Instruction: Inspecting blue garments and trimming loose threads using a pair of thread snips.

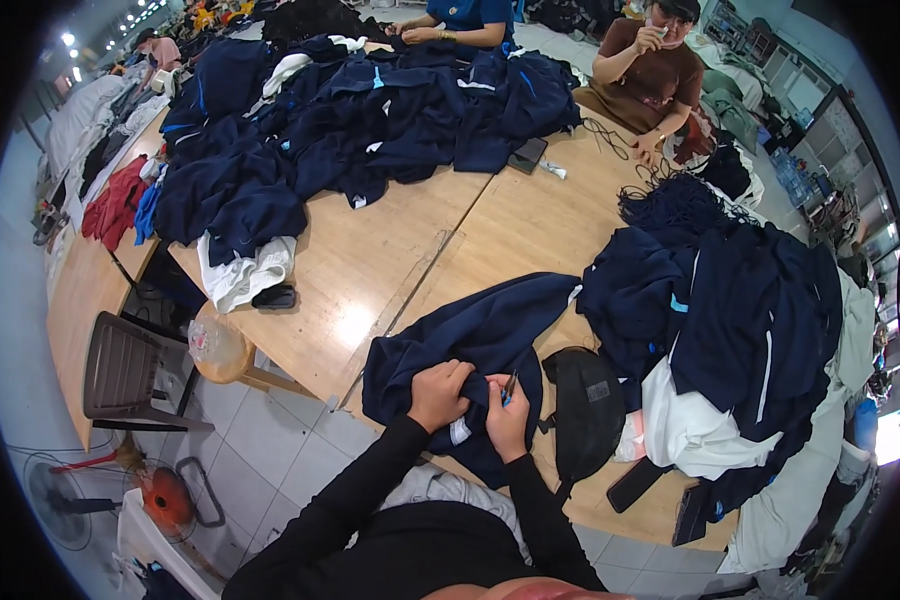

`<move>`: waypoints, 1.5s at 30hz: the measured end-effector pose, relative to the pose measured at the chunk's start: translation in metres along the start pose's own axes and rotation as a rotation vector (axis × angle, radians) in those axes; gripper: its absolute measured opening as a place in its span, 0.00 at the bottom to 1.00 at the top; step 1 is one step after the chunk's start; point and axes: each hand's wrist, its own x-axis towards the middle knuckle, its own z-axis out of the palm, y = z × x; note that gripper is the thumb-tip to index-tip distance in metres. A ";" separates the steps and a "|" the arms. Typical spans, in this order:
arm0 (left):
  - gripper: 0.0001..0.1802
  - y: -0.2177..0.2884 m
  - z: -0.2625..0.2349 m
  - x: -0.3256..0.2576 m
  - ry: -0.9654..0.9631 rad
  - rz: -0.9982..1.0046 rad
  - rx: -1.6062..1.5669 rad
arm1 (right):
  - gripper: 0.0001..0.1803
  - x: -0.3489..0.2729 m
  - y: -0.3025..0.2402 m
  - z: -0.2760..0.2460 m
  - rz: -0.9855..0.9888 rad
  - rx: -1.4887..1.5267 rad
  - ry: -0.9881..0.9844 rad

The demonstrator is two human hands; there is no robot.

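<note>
A navy garment (490,340) lies over the near edge of the wooden table (370,270). My left hand (438,393) grips a bunched fold of it, with a small white label just below the fingers. My right hand (507,415) pinches a small blue-handled tool (509,388), probably thread snips, against the same fold. Both hands are close together over the fabric.
A black pouch (588,405) lies right of my hands. Heaps of navy and white garments (730,340) fill the right side, and another navy heap (370,110) covers the far end. Two people (650,70) sit across the table. A stool (220,350), a chair (125,375) and a fan (170,500) stand at left.
</note>
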 end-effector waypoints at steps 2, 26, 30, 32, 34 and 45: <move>0.22 0.001 0.000 -0.003 -0.007 -0.008 0.001 | 0.08 0.001 0.000 0.000 -0.011 0.006 0.004; 0.20 0.002 -0.001 -0.002 0.028 0.011 0.002 | 0.07 0.001 0.001 -0.001 -0.003 0.033 0.020; 0.20 0.002 -0.001 0.000 0.042 0.018 -0.001 | 0.07 0.004 -0.001 0.000 -0.015 0.010 0.017; 0.21 0.004 -0.001 -0.003 0.007 0.027 0.029 | 0.08 0.001 0.000 -0.001 -0.019 -0.005 0.016; 0.22 0.003 -0.002 -0.004 0.002 0.032 0.024 | 0.08 0.000 0.001 -0.001 -0.025 -0.010 0.018; 0.22 0.000 0.006 -0.005 0.000 0.006 0.017 | 0.08 0.001 0.014 0.001 -0.002 -0.012 0.034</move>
